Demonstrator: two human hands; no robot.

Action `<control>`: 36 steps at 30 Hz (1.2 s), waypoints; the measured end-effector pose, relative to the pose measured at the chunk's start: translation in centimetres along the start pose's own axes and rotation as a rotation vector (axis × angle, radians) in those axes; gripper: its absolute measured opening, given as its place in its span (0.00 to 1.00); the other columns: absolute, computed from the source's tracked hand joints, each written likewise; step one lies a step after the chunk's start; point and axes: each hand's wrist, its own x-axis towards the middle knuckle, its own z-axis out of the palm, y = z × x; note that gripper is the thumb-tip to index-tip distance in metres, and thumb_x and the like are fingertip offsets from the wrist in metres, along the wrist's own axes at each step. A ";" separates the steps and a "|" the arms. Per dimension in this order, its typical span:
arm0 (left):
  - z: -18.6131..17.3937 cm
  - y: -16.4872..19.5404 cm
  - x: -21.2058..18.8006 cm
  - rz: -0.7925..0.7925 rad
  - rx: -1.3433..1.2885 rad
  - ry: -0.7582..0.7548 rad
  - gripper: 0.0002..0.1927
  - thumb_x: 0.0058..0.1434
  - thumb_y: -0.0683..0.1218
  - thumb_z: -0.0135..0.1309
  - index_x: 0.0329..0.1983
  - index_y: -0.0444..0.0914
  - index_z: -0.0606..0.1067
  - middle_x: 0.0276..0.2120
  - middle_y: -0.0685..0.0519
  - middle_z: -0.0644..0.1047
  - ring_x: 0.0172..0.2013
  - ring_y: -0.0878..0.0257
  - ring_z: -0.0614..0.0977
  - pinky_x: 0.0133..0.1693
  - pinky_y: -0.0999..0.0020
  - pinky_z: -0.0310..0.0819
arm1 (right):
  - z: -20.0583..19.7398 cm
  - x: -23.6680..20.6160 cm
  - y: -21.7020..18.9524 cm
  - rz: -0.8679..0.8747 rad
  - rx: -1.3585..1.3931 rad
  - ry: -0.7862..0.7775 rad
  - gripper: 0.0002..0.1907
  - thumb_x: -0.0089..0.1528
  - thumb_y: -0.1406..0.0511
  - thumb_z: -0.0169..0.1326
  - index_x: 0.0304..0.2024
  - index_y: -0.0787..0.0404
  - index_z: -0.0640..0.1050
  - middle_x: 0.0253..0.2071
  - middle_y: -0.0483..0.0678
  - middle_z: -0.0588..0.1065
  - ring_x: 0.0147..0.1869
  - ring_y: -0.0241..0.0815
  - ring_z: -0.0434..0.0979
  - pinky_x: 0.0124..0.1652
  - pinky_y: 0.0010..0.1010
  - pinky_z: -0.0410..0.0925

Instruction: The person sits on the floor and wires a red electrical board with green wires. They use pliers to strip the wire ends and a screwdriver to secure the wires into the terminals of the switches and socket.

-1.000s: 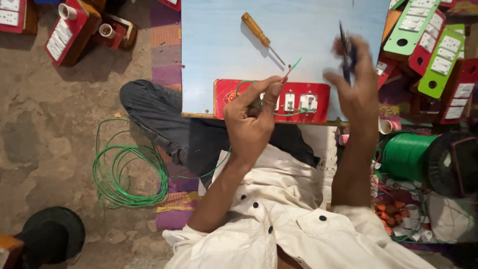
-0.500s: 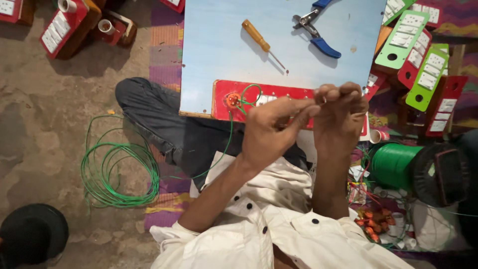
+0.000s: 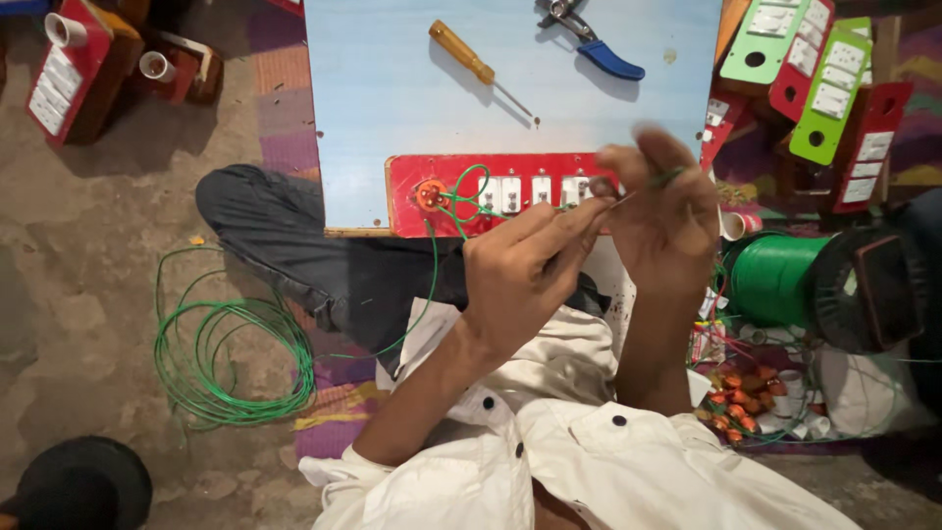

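My left hand (image 3: 525,270) and my right hand (image 3: 662,211) meet just in front of a red switch panel (image 3: 496,191). Both pinch the end of a thin green wire (image 3: 432,285); the right hand is blurred. The wire loops from an orange fitting (image 3: 429,194) at the panel's left end and runs down over my lap. The panel lies on the near edge of a pale blue board (image 3: 392,88). On the board, beyond my hands, lie a wooden-handled screwdriver (image 3: 463,54) and blue-handled pliers (image 3: 589,44).
A coil of green wire (image 3: 231,348) lies on the floor at left. A spool of green wire (image 3: 785,280) sits at right, above small orange parts (image 3: 736,393). Green and red switch boxes (image 3: 814,79) stand at top right, red boxes (image 3: 69,74) at top left.
My right hand has put the pliers down on the board and come down to meet the left hand. Both hands now work the wire end in front of the panel.
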 end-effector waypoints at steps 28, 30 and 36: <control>0.2 0.5 0.6 0.087 -0.025 -0.213 0.19 0.62 0.52 0.67 0.35 0.35 0.71 0.28 0.52 0.68 0.28 0.58 0.74 0.31 0.64 0.69 | -6.4 1.7 -5.0 -1.331 -1.655 -0.243 0.09 0.55 0.53 0.66 0.31 0.47 0.87 0.36 0.42 0.72 0.44 0.50 0.70 0.40 0.37 0.70; 0.6 0.2 0.6 0.095 0.028 -0.214 0.22 0.60 0.54 0.69 0.31 0.36 0.69 0.26 0.53 0.67 0.25 0.59 0.73 0.28 0.64 0.67 | -6.7 1.6 -4.9 -1.323 -1.639 -0.260 0.15 0.60 0.47 0.66 0.33 0.48 0.86 0.37 0.42 0.73 0.46 0.49 0.71 0.42 0.37 0.70; 2.0 -0.6 0.2 0.157 0.122 -0.053 0.28 0.59 0.51 0.73 0.20 0.39 0.64 0.19 0.53 0.61 0.19 0.61 0.67 0.23 0.62 0.60 | -5.5 0.4 -3.2 -1.271 -1.655 -0.173 0.22 0.64 0.45 0.54 0.28 0.51 0.83 0.35 0.41 0.74 0.45 0.47 0.73 0.41 0.39 0.70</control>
